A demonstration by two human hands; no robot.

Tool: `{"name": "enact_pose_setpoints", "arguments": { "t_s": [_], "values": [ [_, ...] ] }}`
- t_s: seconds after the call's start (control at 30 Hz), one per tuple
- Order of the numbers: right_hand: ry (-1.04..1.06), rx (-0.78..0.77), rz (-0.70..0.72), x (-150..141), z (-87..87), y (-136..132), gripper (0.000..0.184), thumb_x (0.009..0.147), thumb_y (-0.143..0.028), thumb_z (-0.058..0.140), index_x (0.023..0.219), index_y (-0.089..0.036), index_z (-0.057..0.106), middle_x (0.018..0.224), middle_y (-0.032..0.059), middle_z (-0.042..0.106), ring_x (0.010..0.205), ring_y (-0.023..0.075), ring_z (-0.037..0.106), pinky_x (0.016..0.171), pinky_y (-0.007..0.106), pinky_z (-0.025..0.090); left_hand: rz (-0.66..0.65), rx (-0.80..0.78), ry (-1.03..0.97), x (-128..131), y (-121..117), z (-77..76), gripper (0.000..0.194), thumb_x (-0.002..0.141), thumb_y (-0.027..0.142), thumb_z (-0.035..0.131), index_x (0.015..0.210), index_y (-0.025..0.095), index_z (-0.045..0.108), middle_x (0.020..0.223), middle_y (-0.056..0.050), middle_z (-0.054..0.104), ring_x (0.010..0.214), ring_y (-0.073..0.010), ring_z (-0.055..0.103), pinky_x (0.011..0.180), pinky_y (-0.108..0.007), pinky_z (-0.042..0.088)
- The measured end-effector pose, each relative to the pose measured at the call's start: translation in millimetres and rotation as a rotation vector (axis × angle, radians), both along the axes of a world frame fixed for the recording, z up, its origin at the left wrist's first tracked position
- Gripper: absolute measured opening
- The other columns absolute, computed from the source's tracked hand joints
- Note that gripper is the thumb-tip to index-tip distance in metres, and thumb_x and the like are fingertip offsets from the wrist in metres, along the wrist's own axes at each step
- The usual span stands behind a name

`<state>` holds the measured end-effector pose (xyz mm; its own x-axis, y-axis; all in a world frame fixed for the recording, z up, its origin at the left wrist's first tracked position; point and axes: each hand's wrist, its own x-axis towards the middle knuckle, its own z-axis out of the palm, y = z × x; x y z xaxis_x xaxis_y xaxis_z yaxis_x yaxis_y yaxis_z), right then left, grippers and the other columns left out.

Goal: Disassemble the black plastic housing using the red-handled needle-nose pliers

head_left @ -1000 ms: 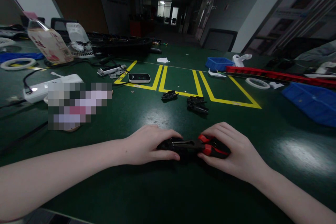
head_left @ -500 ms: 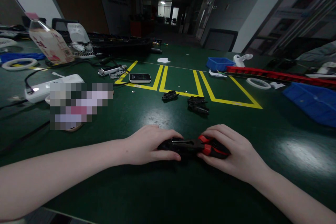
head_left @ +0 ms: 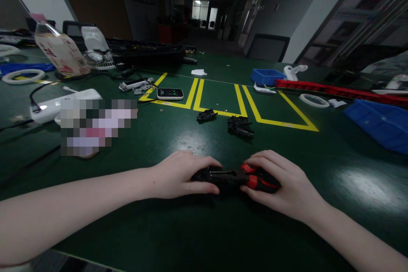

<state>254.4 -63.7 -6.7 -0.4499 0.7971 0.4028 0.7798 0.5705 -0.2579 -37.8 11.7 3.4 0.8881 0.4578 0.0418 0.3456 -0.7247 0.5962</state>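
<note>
My right hand is closed round the red and black handles of a pair of pliers. Its dark jaws point left, against a black plastic part. My left hand grips that part between thumb and fingers, and much of it is hidden under the hand. Where the jaws meet the part is too dark to make out. Beyond my hands lie two small clusters of black parts, one by the yellow tape and a larger one to its right.
Yellow tape outlines mark the green table. A small device with a lit screen, a white power strip and a bottle stand left. Blue bins, a tape roll and a long red strip lie right.
Both hands keep their grip in almost the same place. The pliers and the black part show barely any shift.
</note>
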Motion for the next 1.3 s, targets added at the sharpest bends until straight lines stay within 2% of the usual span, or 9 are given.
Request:
{"name": "enact_pose_setpoints", "arguments": {
  "t_s": [0.4,0.87,1.07,1.3],
  "values": [
    [-0.031,0.019,0.029,-1,-2.7,0,0.032,0.089,-0.042,0.075,0.115,-0.026,0.065,0.105,0.0060,0.071,0.091,0.0213,0.069,0.073,0.036,0.060,0.000,-0.001,-0.010,0,-1,1.1,0.048,0.100,0.056,0.065,0.134,0.023,0.065,0.108,-0.007,0.079,0.082,-0.0217,0.070,0.071,-0.030,0.043],
    [-0.101,0.031,-0.006,-4,-3.8,1,0.031,0.091,-0.049,0.069,0.107,-0.023,0.062,0.097,0.0058,0.070,0.080,0.0197,0.065,0.065,0.033,0.053,-0.013,-0.004,-0.040,0,0,-1.4,0.046,0.101,0.052,0.066,0.135,0.021,0.065,0.110,-0.008,0.080,0.083,-0.0208,0.070,0.071,-0.028,0.043],
    [-0.159,0.017,-0.020,-9,3.2,1,0.027,0.088,-0.044,0.071,0.103,-0.023,0.062,0.092,0.0053,0.070,0.076,0.0197,0.065,0.063,0.033,0.052,-0.008,0.013,-0.032,1,0,-2.1,0.045,0.101,0.053,0.066,0.133,0.021,0.066,0.108,-0.007,0.080,0.082,-0.0208,0.070,0.070,-0.028,0.042],
    [-0.183,-0.012,-0.056,-10,2.1,1,0.027,0.083,-0.036,0.072,0.104,-0.023,0.060,0.095,0.0060,0.070,0.077,0.0207,0.067,0.064,0.033,0.054,-0.002,0.021,-0.004,2,0,-1.2,0.046,0.100,0.052,0.067,0.133,0.020,0.065,0.108,-0.007,0.079,0.082,-0.0218,0.069,0.070,-0.029,0.041]
  ]
}}
